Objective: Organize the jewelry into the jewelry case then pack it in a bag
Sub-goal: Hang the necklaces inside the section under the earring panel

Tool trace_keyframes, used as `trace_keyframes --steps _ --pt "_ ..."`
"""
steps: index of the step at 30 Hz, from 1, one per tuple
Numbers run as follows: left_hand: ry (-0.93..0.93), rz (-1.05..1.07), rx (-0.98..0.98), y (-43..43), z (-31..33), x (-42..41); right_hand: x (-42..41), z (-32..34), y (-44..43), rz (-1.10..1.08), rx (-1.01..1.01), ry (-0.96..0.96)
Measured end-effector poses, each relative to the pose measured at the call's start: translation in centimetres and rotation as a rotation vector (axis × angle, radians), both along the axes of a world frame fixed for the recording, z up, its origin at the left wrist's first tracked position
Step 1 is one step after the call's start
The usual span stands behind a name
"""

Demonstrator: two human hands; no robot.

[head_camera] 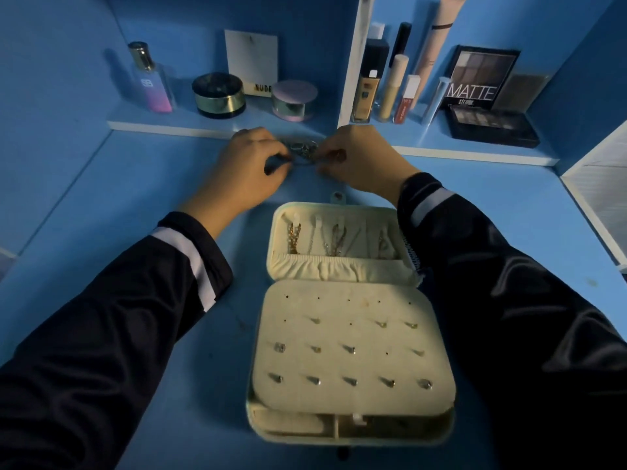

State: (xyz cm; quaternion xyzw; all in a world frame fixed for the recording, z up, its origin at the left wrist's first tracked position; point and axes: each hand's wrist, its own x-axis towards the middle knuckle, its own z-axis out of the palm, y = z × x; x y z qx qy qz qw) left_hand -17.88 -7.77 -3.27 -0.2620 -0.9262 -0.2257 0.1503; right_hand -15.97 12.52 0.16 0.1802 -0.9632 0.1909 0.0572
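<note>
Cream, soft-padded jewelry case [356, 400] lies open on blue worktop [135, 205], small metal studs [350, 381] dotting its rounded panel, fine chains [334, 239] hanging in the lid; beyond it left hand [251, 164] and right hand [359, 161] both pinch a loose jewelry tangle [303, 149].

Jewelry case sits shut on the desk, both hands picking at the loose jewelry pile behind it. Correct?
Not quite. The head view shows the jewelry case open, with chains hung inside. The rest holds: it sits on the desk, and the left hand and right hand pinch at the loose jewelry pile behind it.
</note>
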Motion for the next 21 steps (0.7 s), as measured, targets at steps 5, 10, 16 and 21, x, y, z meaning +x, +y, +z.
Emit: trace_keyframes --steps 5,10,16,21 --pt "0.003 0.002 0.013 0.2 -0.2 -0.2 -1.2 -0.7 -0.5 0.050 0.028 0.021" --pt "0.018 -0.026 -0.010 0.4 0.2 0.0 -1.1 -0.8 -0.6 0.066 -0.037 0.005" --pt "0.073 -0.074 -0.120 0.8 0.1 0.3 -0.6 -0.8 -0.2 0.040 -0.048 -0.030" --pt "0.071 -0.088 -0.030 0.7 0.1 0.7 0.1 -0.5 0.1 0.036 -0.075 -0.078"
